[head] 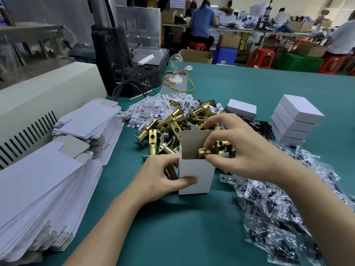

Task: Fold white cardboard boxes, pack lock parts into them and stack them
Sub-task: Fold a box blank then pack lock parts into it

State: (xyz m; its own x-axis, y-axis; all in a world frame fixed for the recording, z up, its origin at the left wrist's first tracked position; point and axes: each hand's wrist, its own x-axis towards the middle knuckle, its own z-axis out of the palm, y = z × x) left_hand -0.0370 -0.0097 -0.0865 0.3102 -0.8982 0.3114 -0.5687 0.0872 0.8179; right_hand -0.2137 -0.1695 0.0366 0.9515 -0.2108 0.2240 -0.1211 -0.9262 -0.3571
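A small white cardboard box [196, 170] stood upright on the green desk [192, 231], near the front and in the middle. Its top was open and its back flap stuck up. The left hand [161, 177] held the box from the left. Its grip was curled round the box, with the thumb pressed flat on the front wall. The right hand [240, 148] was at the open top of the box. Its grip pinched a shiny gold metal lock part [204, 151] between the thumb and the fingers. That part sat at the mouth of the box, by the right edge. Just behind the box lay a big pile of gold lock parts [169, 123], all mixed up. Behind that pile was a heap of little white card pieces [143, 111]. On the left side of the desk lay two tall piles of flat white cardboard sheets [38, 189], not folded yet. On the right, well away from the hands, a stack of shut white boxes [295, 121] sat one on top of another. One more shut white box [242, 108] lay by itself behind the right hand. Crinkly clear plastic bags [278, 212] with dark bits inside covered the desk on the right, under the right arm. A flat silver metal plate [233, 179] lay just right of the open box. Far back on the desk stood a clear glass light bulb [175, 60] on a white base.
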